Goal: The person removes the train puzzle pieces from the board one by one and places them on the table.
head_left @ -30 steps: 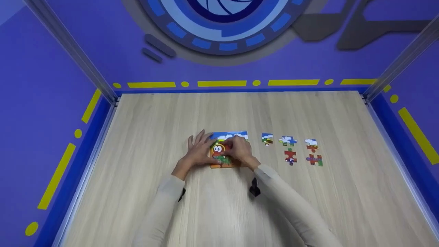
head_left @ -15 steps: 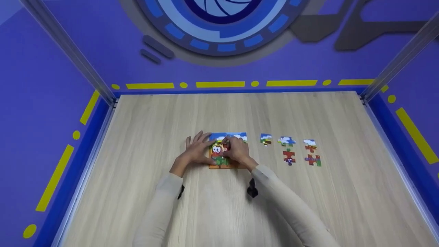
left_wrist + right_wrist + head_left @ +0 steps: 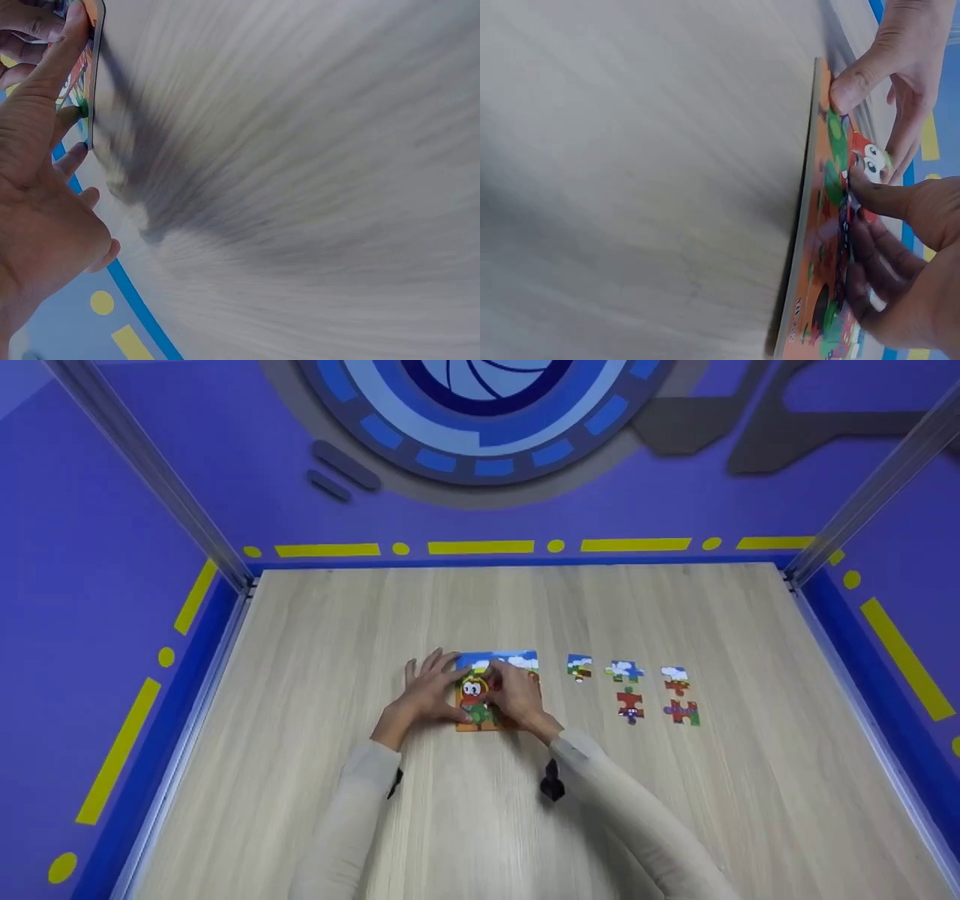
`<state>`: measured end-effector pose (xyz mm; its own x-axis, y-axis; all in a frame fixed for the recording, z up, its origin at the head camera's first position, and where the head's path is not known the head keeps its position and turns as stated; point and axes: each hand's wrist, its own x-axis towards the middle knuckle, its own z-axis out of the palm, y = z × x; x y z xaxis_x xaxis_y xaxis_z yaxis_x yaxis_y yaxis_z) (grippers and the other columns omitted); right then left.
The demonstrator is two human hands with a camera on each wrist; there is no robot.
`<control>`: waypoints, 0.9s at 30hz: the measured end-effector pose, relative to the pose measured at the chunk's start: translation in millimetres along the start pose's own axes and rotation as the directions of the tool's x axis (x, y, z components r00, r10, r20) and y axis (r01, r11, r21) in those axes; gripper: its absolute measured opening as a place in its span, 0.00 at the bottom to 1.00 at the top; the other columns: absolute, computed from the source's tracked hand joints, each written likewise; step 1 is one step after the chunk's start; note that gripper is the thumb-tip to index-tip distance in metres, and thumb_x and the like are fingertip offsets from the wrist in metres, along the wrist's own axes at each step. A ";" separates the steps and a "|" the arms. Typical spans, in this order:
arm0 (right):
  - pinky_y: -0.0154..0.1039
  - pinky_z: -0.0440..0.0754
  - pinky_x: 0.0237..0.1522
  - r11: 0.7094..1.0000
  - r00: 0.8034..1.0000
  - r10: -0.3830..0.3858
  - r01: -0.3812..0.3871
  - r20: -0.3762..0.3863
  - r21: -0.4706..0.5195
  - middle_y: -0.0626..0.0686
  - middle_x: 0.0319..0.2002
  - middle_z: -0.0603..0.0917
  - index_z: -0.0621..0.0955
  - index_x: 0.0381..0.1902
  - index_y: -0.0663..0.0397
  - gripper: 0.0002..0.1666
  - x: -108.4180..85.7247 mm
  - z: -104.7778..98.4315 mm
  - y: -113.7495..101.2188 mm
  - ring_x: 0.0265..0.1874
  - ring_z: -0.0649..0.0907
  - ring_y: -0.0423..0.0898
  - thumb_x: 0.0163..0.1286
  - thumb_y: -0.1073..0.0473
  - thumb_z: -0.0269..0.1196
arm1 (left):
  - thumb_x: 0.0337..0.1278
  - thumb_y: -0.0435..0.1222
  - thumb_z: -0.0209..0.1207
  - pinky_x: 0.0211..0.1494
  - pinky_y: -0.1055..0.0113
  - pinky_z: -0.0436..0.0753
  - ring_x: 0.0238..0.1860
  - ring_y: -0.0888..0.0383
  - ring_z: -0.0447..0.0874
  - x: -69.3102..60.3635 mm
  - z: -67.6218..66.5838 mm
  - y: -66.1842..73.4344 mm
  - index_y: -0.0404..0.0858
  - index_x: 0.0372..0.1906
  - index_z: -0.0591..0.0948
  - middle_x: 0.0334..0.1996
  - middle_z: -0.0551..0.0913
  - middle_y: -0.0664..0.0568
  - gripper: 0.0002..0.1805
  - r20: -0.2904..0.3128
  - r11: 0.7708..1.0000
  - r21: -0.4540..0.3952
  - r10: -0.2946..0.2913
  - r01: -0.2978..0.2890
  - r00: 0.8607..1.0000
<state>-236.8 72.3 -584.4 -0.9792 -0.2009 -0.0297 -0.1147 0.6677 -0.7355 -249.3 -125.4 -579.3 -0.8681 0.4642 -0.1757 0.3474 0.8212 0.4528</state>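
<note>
A colourful puzzle board (image 3: 511, 655) lies between the hands, with a big-eyed cartoon figure on its left part. My left hand (image 3: 429, 695) has its fingers spread along the board's left side, thumb on the lower left; in the left wrist view, that hand (image 3: 49, 187) touches the board's rim (image 3: 96, 67). My right hand (image 3: 517, 694) bends over the board's middle. Seen in the right wrist view, the right hand (image 3: 915, 262) pinches a puzzle piece between thumb and fingertips, over the board (image 3: 808, 255); the piece is mostly hidden by the fingers.
Right of the board lie several loose pieces: a blue-topped one (image 3: 578, 665), a cloud piece (image 3: 624, 670), a red one (image 3: 630, 706) and two farther right (image 3: 676, 679). Purple walls surround the wooden table (image 3: 337, 615). Black objects hang by the sleeves.
My right hand has shifted slightly over the board's middle, with its fingers still bent at the pinch. My left hand stays at the board's left side. The head view has moved slightly.
</note>
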 end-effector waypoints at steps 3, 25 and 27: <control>0.42 0.85 0.40 0.998 0.999 -0.053 0.053 -0.011 0.034 0.53 0.37 0.88 0.82 0.40 0.57 0.07 -2.6 1.6 0.6 0.36 0.85 0.44 0.66 0.67 0.70 | 0.45 0.54 0.77 0.76 0.26 0.39 0.83 0.38 0.42 -2.6 1.4 -1.3 0.46 0.76 0.69 0.81 0.58 0.45 0.51 -0.007 1.000 -0.014 -0.002 0.002 1.000; 0.30 0.78 0.37 0.951 0.980 -0.155 0.181 -0.122 0.250 0.55 0.39 0.87 0.83 0.46 0.58 0.07 -37.0 -42.9 24.1 0.35 0.83 0.45 0.71 0.66 0.65 | 0.43 0.54 0.78 0.77 0.28 0.40 0.83 0.38 0.44 1.9 -0.9 3.9 0.46 0.76 0.70 0.80 0.59 0.47 0.52 0.003 1.000 0.011 -0.030 0.030 1.000; 0.30 0.78 0.37 0.946 0.979 -0.155 0.186 -0.132 0.267 0.56 0.40 0.87 0.83 0.47 0.58 0.08 -40.8 -52.3 30.5 0.35 0.83 0.46 0.71 0.67 0.65 | 0.43 0.54 0.78 0.77 0.28 0.41 0.83 0.38 0.44 3.8 -2.1 6.4 0.45 0.76 0.70 0.80 0.59 0.47 0.52 0.001 0.999 0.013 -0.039 0.039 0.999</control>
<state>-209.1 138.3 -570.2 -0.9630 -0.2058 0.1740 -0.2454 0.4029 -0.8817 -251.2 -119.0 -575.2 -0.8806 0.4322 -0.1943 0.3180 0.8430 0.4338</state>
